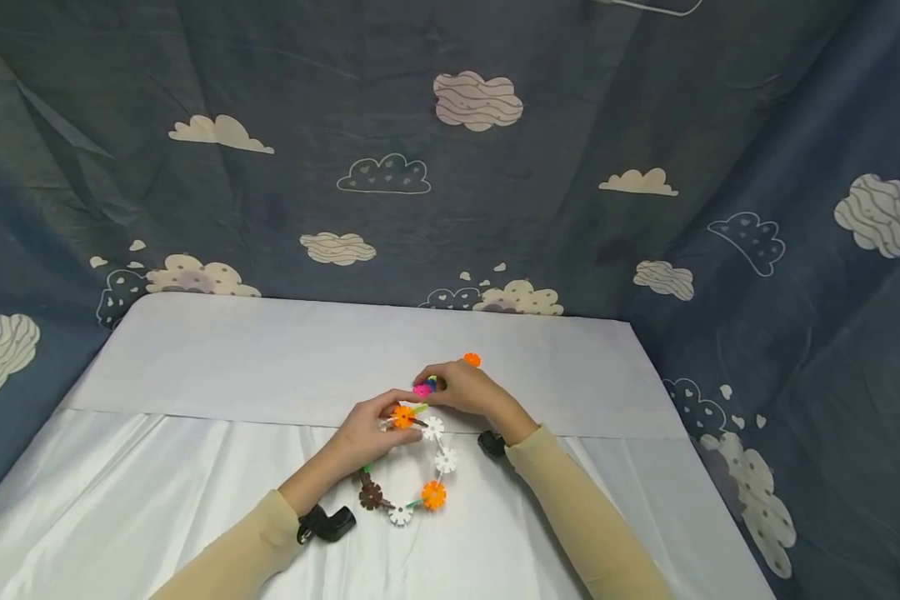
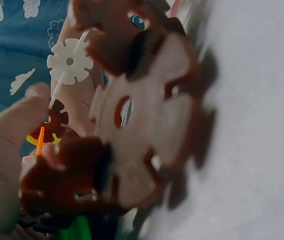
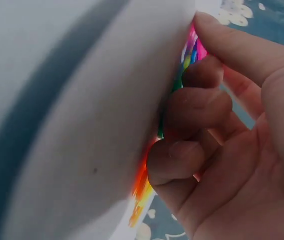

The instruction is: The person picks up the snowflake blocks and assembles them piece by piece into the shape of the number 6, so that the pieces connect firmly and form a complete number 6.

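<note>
Notched, flower-shaped plastic discs are slotted together into a ring on the white cloth. My left hand [image 1: 363, 429] grips the ring's upper left part by an orange disc [image 1: 403, 417]. White discs [image 1: 445, 460], another orange disc [image 1: 433, 496] and a brown disc [image 1: 371, 497] form the rest of it. In the left wrist view a brown disc [image 2: 131, 130] looms close, with a white disc [image 2: 70, 61] farther off. Just beyond the ring, my right hand [image 1: 461, 387] pinches a pink disc [image 1: 422, 390] between thumb and finger; its curled fingers partly hide blue, yellow and green pieces.
A loose orange disc [image 1: 472, 359] lies behind my right hand. Black wrist cameras sit at both cuffs, the left camera [image 1: 326, 523] beside the ring. White cloth [image 1: 217, 350] covers the table, and a dark cloud-patterned curtain [image 1: 285, 100] hangs behind it.
</note>
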`<state>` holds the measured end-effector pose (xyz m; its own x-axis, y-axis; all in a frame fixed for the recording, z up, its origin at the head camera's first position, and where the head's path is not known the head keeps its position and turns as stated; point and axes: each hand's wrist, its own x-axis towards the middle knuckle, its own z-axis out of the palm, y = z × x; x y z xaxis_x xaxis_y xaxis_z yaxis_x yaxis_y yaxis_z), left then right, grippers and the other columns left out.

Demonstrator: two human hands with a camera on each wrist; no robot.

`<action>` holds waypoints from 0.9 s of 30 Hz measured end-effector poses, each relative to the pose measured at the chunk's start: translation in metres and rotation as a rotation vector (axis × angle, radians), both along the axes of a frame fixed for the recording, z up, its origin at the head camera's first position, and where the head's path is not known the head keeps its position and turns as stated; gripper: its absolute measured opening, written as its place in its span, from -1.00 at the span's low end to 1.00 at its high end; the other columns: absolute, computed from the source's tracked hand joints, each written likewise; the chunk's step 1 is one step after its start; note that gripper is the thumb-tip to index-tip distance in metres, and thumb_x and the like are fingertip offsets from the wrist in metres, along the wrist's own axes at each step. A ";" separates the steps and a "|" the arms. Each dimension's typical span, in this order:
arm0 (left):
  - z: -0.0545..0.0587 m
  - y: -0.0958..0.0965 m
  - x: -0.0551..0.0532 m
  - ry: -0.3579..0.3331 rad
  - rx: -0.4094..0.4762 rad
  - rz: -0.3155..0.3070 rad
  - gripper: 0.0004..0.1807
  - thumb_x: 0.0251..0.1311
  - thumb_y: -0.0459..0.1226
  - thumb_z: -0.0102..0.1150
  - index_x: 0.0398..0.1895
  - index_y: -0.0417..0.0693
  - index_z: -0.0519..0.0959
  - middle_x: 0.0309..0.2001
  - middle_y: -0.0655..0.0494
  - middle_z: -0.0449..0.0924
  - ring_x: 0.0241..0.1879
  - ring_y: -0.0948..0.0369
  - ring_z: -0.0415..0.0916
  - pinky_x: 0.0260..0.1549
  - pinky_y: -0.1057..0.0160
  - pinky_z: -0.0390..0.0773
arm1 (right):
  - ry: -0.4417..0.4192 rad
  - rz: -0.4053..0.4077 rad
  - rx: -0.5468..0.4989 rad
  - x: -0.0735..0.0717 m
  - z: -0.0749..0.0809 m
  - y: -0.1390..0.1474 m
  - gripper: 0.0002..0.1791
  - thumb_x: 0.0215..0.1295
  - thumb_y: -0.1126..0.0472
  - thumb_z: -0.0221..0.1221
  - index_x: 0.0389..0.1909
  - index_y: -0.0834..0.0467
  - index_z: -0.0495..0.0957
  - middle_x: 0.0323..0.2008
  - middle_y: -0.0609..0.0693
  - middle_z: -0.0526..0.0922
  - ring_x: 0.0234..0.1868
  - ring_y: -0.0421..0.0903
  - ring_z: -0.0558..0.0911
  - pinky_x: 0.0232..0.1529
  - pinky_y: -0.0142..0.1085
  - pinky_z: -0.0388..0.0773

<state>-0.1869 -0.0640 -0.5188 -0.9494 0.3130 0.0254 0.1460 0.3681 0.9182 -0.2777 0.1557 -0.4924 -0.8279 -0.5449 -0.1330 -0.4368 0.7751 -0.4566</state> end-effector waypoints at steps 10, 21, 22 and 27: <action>0.002 -0.006 -0.003 -0.283 0.261 -0.008 -0.48 0.62 0.08 0.02 0.30 -0.10 0.64 -0.59 0.15 0.38 -0.66 0.29 0.22 -0.66 0.40 0.33 | 0.035 -0.098 -0.148 0.013 0.007 0.015 -0.62 0.30 0.05 0.50 0.10 0.04 0.75 -0.34 -0.09 0.76 -0.50 -0.25 0.57 -0.39 -0.40 0.55; 0.004 -0.006 -0.001 -0.400 0.349 -0.014 -0.41 0.50 0.09 0.21 0.32 -0.17 0.63 -0.58 0.22 0.43 -0.66 0.33 0.26 -0.66 0.41 0.38 | -0.069 -0.099 -0.548 0.041 0.013 0.031 -0.62 0.37 0.32 0.38 0.19 0.19 0.71 -0.31 0.07 0.74 -0.39 -0.13 0.65 -0.30 -0.41 0.65; 0.004 -0.005 -0.001 -0.401 0.352 -0.018 -0.43 0.51 0.08 0.21 0.31 -0.17 0.63 -0.58 0.22 0.43 -0.66 0.33 0.25 -0.66 0.42 0.37 | -0.080 -0.098 -0.560 0.043 0.015 0.030 -0.62 0.37 0.32 0.39 0.19 0.20 0.71 -0.30 0.08 0.75 -0.39 -0.13 0.66 -0.30 -0.40 0.66; 0.002 -0.004 -0.001 -0.400 0.339 -0.024 -0.48 0.52 0.05 0.20 0.26 -0.15 0.66 -0.54 0.20 0.44 -0.63 0.31 0.25 -0.64 0.41 0.34 | -0.109 -0.090 -0.569 0.049 0.018 0.026 -0.64 0.32 0.33 0.43 0.13 0.25 0.72 -0.32 0.12 0.76 -0.46 -0.14 0.66 -0.35 -0.38 0.69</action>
